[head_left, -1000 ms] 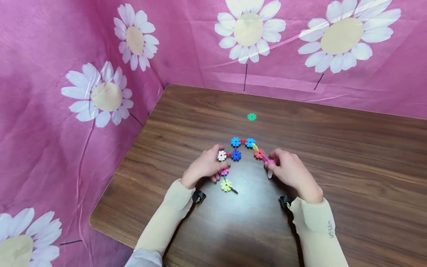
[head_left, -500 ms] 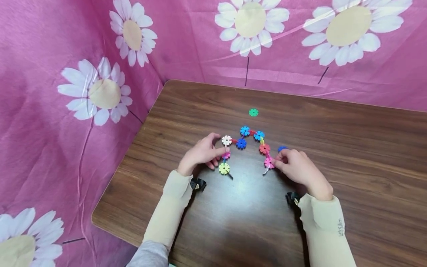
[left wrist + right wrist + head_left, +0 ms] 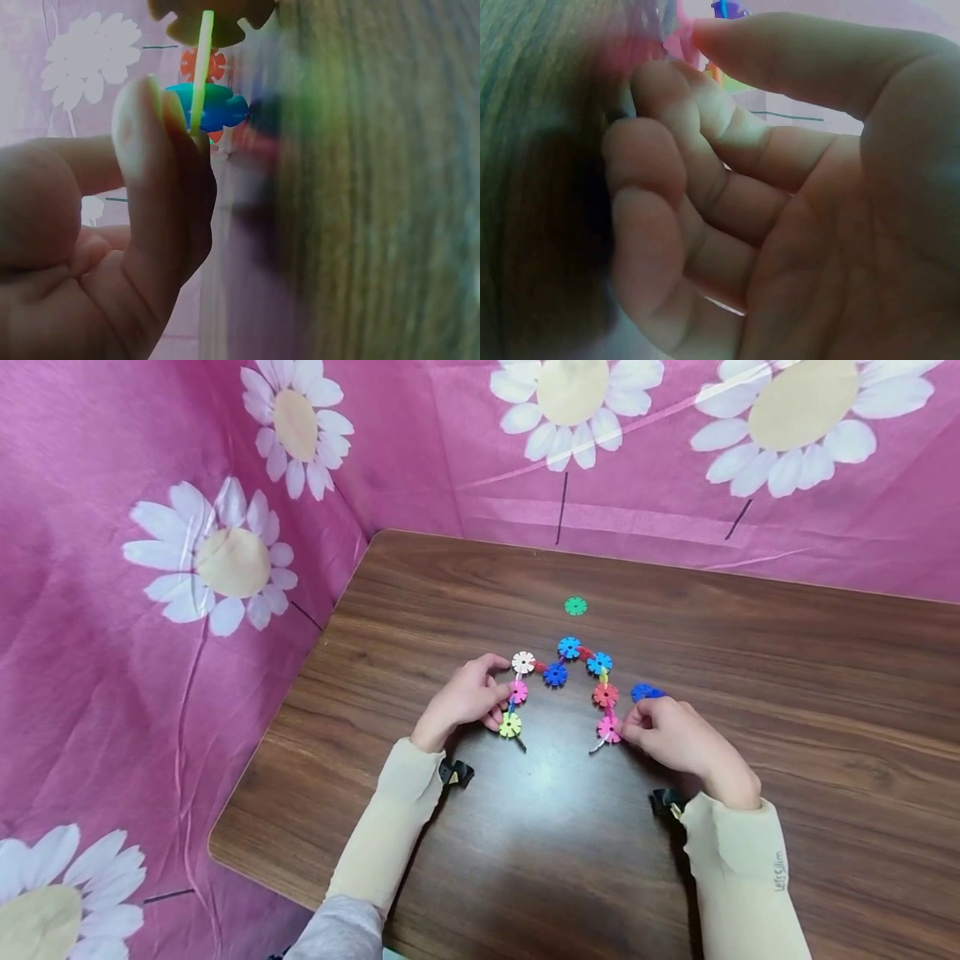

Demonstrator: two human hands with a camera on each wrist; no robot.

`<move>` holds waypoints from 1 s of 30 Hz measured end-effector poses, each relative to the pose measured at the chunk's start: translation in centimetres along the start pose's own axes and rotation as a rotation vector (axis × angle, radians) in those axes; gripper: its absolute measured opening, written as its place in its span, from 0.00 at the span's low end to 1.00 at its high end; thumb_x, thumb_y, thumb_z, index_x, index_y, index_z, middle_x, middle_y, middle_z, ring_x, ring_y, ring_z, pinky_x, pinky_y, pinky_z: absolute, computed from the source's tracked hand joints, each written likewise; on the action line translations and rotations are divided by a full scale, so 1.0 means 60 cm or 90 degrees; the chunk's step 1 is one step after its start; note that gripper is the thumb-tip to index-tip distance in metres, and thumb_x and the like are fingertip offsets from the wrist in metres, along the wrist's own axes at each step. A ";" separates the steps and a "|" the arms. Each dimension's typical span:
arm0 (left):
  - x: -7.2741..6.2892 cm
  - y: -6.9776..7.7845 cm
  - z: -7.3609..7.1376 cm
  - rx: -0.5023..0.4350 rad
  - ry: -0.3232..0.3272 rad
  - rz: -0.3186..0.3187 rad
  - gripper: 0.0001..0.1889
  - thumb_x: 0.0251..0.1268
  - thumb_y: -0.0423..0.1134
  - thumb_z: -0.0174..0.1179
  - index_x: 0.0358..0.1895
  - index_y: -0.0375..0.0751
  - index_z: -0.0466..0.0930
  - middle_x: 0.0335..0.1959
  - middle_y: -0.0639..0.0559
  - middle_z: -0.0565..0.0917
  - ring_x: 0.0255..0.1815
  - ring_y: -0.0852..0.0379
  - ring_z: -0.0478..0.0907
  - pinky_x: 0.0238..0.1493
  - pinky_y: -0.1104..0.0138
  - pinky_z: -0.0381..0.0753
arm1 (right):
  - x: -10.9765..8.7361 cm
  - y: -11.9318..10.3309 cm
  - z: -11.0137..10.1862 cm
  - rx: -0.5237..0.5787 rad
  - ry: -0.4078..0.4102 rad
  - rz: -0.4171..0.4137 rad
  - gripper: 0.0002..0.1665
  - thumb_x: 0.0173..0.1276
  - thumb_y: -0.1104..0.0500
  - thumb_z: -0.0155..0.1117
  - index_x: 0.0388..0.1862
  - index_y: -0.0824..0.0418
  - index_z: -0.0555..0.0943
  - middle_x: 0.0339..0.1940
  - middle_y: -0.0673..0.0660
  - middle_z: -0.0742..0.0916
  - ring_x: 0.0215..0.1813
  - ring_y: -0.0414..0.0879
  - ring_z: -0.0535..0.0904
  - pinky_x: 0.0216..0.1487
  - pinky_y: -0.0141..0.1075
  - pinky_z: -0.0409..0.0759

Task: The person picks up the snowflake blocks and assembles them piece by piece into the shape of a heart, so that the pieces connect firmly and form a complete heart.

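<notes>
A chain of notched plastic discs, linked by others standing on edge, lies in an arch in the head view. My left hand (image 3: 468,695) pinches its left side at a pink disc (image 3: 519,692), between a white disc (image 3: 522,662) and a yellow-green disc (image 3: 510,724). Across the top run a dark blue disc (image 3: 556,674) and two light blue discs, one of them at the peak (image 3: 569,647). My right hand (image 3: 690,743) pinches the pink disc (image 3: 609,728) at the right end, below an orange-red disc (image 3: 605,695). Its other fingers curl, seen in the right wrist view.
Loose blue discs (image 3: 642,692) lie just beyond my right hand. A green disc (image 3: 575,606) rests farther back on the wooden table (image 3: 825,710). A pink flowered cloth (image 3: 420,460) hangs behind and to the left.
The chain's right side has swung from slanting to nearly straight toward me. Loose blue discs have come into sight beside my right hand. The head view has shifted slightly.
</notes>
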State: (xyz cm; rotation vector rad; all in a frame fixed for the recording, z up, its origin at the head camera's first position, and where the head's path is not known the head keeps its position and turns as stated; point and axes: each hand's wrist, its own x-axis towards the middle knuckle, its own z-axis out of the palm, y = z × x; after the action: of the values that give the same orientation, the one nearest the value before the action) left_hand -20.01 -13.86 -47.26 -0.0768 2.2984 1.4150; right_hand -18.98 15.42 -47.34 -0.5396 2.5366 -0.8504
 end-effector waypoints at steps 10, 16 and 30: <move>0.001 -0.007 -0.013 0.018 -0.022 0.003 0.18 0.68 0.43 0.59 0.56 0.37 0.71 0.26 0.46 0.81 0.12 0.61 0.72 0.14 0.68 0.78 | -0.016 0.035 -0.028 0.001 0.148 0.048 0.14 0.70 0.54 0.59 0.42 0.65 0.80 0.28 0.57 0.82 0.30 0.48 0.72 0.29 0.35 0.68; -0.002 -0.010 -0.016 0.021 -0.026 -0.009 0.12 0.69 0.42 0.58 0.44 0.35 0.76 0.23 0.48 0.79 0.12 0.61 0.72 0.14 0.68 0.78 | 0.001 0.026 -0.007 -0.002 0.171 0.049 0.26 0.70 0.59 0.58 0.64 0.68 0.70 0.54 0.73 0.73 0.52 0.64 0.68 0.51 0.58 0.70; 0.016 -0.022 -0.007 -0.028 -0.034 -0.016 0.09 0.73 0.36 0.51 0.40 0.31 0.75 0.22 0.50 0.77 0.13 0.62 0.70 0.14 0.71 0.74 | -0.009 0.037 -0.008 -0.021 0.151 0.073 0.18 0.63 0.60 0.66 0.48 0.70 0.77 0.44 0.70 0.79 0.47 0.62 0.69 0.47 0.55 0.68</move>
State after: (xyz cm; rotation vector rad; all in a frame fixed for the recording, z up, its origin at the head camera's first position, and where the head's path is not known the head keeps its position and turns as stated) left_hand -20.68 -14.66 -48.57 -0.0802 2.2165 1.4380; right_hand -19.31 17.58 -48.26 -0.3147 2.7694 -0.8771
